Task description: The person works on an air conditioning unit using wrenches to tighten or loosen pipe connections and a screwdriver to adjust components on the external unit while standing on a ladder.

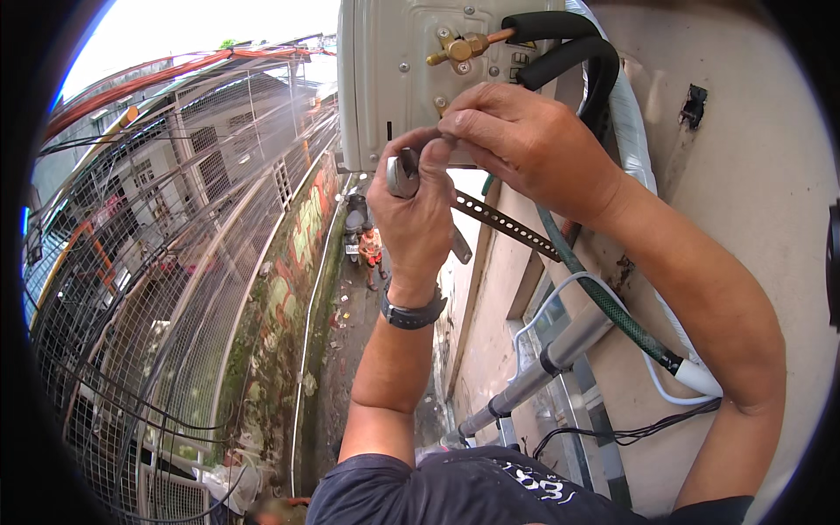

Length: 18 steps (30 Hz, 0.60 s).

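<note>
An adjustable wrench (401,176) is gripped in my left hand (411,227), its metal jaw showing above the fingers and its handle end coming out below the palm. My right hand (538,144) is closed in a pinch, its fingertips meeting those of the left; whatever lies between them is too small and covered to make out. Both hands are raised in front of the beige air conditioner outdoor unit (372,79). Above them a brass valve (462,51) with a copper pipe end sticks out of its panel. Part of a lower brass fitting (441,103) shows just behind the right fingers.
Black foam-covered pipes (569,57) curve down beside the wall (735,201). A perforated metal strip (507,226) slants below my hands. A green hose (604,297) and a metal ladder rail (560,346) lie lower right. Wires and mesh fill the left; far below, a person (371,249) is in the alley.
</note>
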Tool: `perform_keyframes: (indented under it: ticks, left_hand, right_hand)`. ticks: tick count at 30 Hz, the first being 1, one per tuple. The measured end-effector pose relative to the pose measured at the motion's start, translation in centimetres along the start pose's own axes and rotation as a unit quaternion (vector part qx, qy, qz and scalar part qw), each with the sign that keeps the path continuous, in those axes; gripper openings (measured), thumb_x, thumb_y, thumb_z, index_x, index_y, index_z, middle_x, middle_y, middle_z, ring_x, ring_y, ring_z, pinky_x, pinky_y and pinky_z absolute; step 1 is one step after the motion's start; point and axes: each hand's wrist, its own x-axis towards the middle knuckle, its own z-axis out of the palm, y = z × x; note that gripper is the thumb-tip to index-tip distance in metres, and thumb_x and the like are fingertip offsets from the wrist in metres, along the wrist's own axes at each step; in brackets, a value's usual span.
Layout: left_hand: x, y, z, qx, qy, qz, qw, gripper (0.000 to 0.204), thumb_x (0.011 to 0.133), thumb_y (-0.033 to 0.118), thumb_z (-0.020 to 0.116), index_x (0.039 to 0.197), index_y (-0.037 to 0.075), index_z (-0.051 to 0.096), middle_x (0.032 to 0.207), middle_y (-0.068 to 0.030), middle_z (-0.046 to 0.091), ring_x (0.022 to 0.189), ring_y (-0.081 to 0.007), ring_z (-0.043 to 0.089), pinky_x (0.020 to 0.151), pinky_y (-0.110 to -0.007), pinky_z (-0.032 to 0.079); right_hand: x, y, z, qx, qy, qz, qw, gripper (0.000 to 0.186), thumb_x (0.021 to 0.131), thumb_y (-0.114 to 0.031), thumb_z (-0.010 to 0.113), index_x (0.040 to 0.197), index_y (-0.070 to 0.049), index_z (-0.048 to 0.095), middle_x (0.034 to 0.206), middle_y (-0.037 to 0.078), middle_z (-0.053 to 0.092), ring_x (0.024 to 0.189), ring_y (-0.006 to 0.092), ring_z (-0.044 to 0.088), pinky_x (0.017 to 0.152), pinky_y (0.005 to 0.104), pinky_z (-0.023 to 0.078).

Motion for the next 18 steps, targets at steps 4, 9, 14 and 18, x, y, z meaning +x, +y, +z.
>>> perform_keyframes:
  ticks: [4,9,14,18]
  left_hand:
    - [0.2,-0.2,-0.1,-0.001,0.003,0.001,1.000,0.031,0.102,0.028,0.069,0.112,-0.002,0.067,0.073,0.0030,0.061,0.061,-0.0026,0.054,0.051,-0.020,0.041]
    - [0.3,-0.8,-1.0,-0.034,0.019,-0.019,0.999,0.034,0.103,0.031,0.068,0.111,-0.002,0.065,0.075,0.0004,0.064,0.059,-0.0033,0.052,0.050,-0.020,0.039]
    - [-0.2,-1.2,-1.6,-0.054,0.029,-0.025,0.998,0.034,0.105,0.034,0.064,0.109,0.000,0.063,0.076,-0.0009,0.065,0.059,-0.0030,0.049,0.051,-0.019,0.037]
    - [-0.8,-1.5,-2.2,-0.077,0.023,-0.026,0.996,0.034,0.105,0.036,0.063,0.106,0.002,0.063,0.077,-0.0004,0.063,0.060,-0.0022,0.047,0.052,-0.019,0.035]
  right_hand:
    - [0.0,0.0,0.2,-0.071,0.016,-0.047,0.996,0.012,0.086,-0.015,0.068,0.096,-0.008,0.070,0.098,0.007,0.068,0.091,0.0258,0.070,0.077,0.0359,0.060]
    - [0.5,-0.2,0.1,-0.129,0.000,-0.081,0.988,0.012,0.081,-0.013,0.068,0.090,-0.006,0.069,0.092,0.006,0.064,0.086,0.0229,0.066,0.073,0.0337,0.059]
    - [0.7,-0.5,0.3,-0.167,-0.015,-0.095,0.981,0.019,0.079,-0.015,0.072,0.096,-0.007,0.069,0.091,0.006,0.061,0.086,0.0225,0.064,0.070,0.0336,0.056]
    - [1.6,-0.5,0.4,-0.214,-0.029,-0.046,0.975,0.025,0.083,-0.031,0.075,0.084,-0.009,0.062,0.082,0.005,0.058,0.077,0.0208,0.063,0.064,0.0329,0.053]
